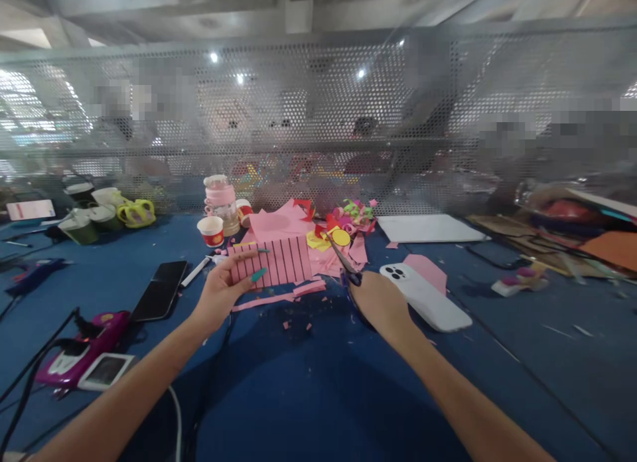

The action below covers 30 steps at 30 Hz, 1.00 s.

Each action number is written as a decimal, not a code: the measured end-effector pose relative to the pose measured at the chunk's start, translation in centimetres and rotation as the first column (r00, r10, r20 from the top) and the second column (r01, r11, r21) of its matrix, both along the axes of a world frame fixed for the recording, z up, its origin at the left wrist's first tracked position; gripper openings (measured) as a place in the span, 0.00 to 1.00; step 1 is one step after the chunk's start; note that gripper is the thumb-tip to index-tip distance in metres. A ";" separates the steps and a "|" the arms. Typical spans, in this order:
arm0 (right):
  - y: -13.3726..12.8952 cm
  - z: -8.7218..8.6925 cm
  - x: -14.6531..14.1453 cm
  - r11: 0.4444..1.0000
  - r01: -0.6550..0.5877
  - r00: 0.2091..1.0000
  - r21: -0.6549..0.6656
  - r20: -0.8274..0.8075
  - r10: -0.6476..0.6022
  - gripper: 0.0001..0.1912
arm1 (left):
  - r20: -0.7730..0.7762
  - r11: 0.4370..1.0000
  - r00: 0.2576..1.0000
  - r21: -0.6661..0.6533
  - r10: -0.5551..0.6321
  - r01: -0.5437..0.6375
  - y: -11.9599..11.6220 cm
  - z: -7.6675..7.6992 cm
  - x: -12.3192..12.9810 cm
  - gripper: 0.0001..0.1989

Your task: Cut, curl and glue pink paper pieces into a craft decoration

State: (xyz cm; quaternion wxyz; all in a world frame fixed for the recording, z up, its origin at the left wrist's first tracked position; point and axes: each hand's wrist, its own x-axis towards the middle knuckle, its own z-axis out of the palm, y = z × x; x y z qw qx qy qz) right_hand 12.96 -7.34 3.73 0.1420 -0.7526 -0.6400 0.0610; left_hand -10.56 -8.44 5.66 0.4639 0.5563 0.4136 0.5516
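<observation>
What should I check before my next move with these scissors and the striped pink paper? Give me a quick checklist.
1. Striped pink paper held: ok, the left hand pinches its left end.
2. Scissors in hand: ok, the right hand holds them, tips pointing away and leftward.
3. Blades at the paper: not ok, they stand apart, to its right.
4. Blades open: cannot tell, too small and blurred.
5. White phone clear of the right hand: cannot tell, they appear very close.
6. Front paper cup upright: ok, it stands beyond the left hand.
</observation>
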 end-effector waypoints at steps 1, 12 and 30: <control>0.1 -0.2 0.2 1.000 0.016 1.000 -0.024 0.025 -0.015 0.20 | -0.008 1.000 1.000 0.018 0.004 -0.004 0.1 -0.1 0.0 0.17; 0.7 -1.1 0.8 0.999 0.037 0.994 -0.040 0.107 -0.033 0.18 | -0.100 0.995 0.990 0.030 0.102 -0.100 0.7 -0.8 -0.1 0.17; 2.2 -3.8 -1.1 0.770 -0.579 0.741 0.268 -0.222 0.634 0.20 | -0.627 0.746 0.463 0.654 0.626 -0.123 1.4 -5.0 -0.3 0.21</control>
